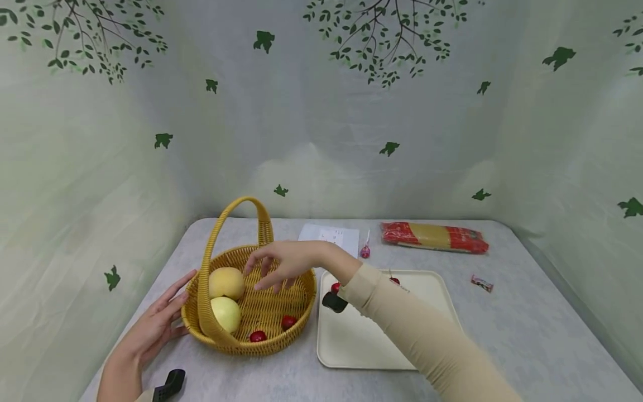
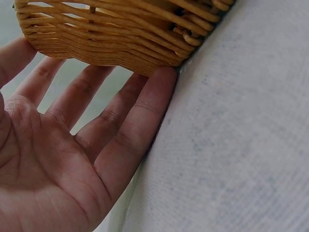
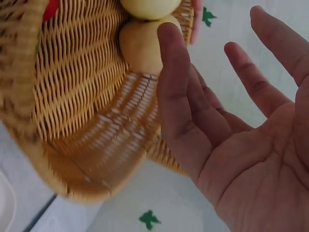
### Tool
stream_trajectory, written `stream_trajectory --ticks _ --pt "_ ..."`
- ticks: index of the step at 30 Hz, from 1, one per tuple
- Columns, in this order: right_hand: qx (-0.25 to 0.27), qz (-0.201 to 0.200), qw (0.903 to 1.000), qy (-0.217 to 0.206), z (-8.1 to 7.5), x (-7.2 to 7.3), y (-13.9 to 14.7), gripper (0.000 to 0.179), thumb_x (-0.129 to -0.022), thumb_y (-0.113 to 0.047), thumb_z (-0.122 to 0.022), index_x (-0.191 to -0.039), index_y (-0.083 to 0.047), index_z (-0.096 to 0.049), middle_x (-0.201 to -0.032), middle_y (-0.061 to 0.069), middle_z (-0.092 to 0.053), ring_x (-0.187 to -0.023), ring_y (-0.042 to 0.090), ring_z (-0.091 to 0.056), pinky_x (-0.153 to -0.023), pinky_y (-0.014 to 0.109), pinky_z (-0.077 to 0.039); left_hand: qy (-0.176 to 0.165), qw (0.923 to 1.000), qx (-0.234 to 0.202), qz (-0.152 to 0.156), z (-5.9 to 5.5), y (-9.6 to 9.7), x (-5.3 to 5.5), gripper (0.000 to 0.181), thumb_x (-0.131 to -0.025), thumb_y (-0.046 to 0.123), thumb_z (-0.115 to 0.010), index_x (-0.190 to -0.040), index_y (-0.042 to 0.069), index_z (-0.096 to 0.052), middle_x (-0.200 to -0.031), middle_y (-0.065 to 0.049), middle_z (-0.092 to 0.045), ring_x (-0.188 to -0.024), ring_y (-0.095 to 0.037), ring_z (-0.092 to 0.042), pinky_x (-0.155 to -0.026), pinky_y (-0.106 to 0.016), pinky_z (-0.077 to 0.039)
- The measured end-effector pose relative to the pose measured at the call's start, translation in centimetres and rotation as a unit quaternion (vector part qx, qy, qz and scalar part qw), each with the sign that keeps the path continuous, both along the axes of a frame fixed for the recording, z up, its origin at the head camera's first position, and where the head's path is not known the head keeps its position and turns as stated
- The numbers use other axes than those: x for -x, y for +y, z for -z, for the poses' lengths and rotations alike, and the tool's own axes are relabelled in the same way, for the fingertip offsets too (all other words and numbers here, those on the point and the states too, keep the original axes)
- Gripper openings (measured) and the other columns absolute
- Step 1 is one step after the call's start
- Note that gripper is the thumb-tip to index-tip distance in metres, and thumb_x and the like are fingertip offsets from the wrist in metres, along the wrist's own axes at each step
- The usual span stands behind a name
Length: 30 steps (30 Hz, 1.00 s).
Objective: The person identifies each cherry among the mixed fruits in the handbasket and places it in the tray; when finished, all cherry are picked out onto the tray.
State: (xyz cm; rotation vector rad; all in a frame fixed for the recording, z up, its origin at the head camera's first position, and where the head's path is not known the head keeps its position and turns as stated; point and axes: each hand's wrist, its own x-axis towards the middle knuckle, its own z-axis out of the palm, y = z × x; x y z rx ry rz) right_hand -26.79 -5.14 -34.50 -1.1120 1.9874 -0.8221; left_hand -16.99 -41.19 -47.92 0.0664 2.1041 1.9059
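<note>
A yellow wicker basket (image 1: 248, 347) with a tall arched handle stands on the left of the table. My left hand (image 1: 153, 326) touches its outer left side with extended fingers, which reach the weave in the left wrist view (image 2: 63, 159). Inside the basket are a round yellow-orange fruit (image 1: 227, 282), a pale green-yellow apple (image 1: 225, 314) and two dark red cherries (image 1: 258, 336). Over the basket hovers my right hand (image 1: 283, 262), its fingers loosely bent and nothing held. The right wrist view shows its bare palm (image 3: 256, 169) beside the basket wall.
Right of the basket lies a cream tray (image 1: 361, 349) with red cherries (image 1: 335, 287), partly behind my right forearm. Farther back are a white paper sheet (image 1: 334, 237), a pink lollipop (image 1: 365, 252) and a red-and-gold packet (image 1: 432, 237). A small wrapped candy (image 1: 482, 283) lies at the right.
</note>
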Motion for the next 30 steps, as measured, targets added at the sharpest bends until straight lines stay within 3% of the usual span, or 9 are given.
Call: stream_trajectory --ticks 4,7,12,16,22,30 --pt "-0.033 -0.016 0.9987 -0.036 0.5 -0.6 -1.9 0.047 -0.105 -0.022 -0.073 -0.148 -0.015 -0.058 -0.135 0.012 -0.065 -0.103 0.032 -0.079 -0.084 0.042 -0.066 0.002 1.0000 -0.002 0.004 -0.3 -0.1 0.2 0.059 -0.119 0.036 -0.038 -0.173 0.041 -0.015 -0.141 0.043 -0.042 -0.124 0.012 -0.059 -0.100 -0.048 -0.057" --pt "-0.069 -0.023 0.9956 -0.059 1.0 -1.1 -3.2 0.049 -0.103 -0.016 -0.075 -0.148 -0.018 -0.057 -0.134 0.013 -0.066 -0.105 0.031 -0.078 -0.083 0.041 -0.065 -0.001 1.0000 0.000 0.003 -0.3 -0.1 0.2 0.059 -0.119 0.036 -0.038 -0.173 0.041 -0.015 -0.145 0.040 -0.040 -0.124 0.012 -0.058 -0.100 -0.048 -0.057" --pt "-0.135 -0.019 0.9878 -0.076 1.7 -1.8 -4.6 0.047 -0.101 -0.013 -0.076 -0.143 -0.025 -0.059 -0.121 0.004 -0.065 -0.101 0.027 -0.078 -0.082 0.038 -0.065 -0.001 1.0000 0.009 -0.003 -0.3 -0.1 0.2 0.059 -0.119 0.036 -0.038 -0.173 0.040 -0.015 -0.161 0.025 -0.030 -0.124 0.013 -0.058 -0.101 -0.049 -0.057" --pt "-0.185 -0.005 0.9805 -0.068 1.9 -2.4 -5.2 0.044 -0.100 -0.012 -0.077 -0.139 -0.026 -0.061 -0.127 -0.002 -0.059 -0.099 0.025 -0.077 -0.083 0.038 -0.065 -0.001 0.9999 0.012 -0.006 -0.3 0.0 0.2 0.058 -0.119 0.036 -0.038 -0.173 0.040 -0.016 -0.167 0.016 -0.024 -0.124 0.012 -0.058 -0.102 -0.053 -0.056" --pt "-0.236 -0.002 0.9675 -0.091 2.2 -2.8 -5.6 0.042 -0.099 -0.014 -0.080 -0.135 -0.024 -0.063 -0.119 -0.004 -0.062 -0.096 0.027 -0.079 -0.083 0.039 -0.066 0.006 1.0000 0.007 -0.002 -0.3 0.0 0.3 0.058 -0.119 0.034 -0.038 -0.173 0.039 -0.017 -0.164 0.020 -0.028 -0.124 0.012 -0.058 -0.101 -0.051 -0.057" --pt "-0.246 -0.014 0.9571 -0.153 2.8 -2.3 -5.9 0.027 -0.102 -0.008 -0.074 -0.127 -0.016 -0.071 -0.108 0.000 -0.067 -0.085 0.026 -0.075 -0.078 0.038 -0.064 0.014 0.9999 -0.001 0.005 -0.3 0.0 0.1 0.059 -0.119 0.033 -0.038 -0.173 0.038 -0.016 -0.154 0.030 -0.034 -0.125 0.013 -0.057 -0.098 -0.046 -0.057"
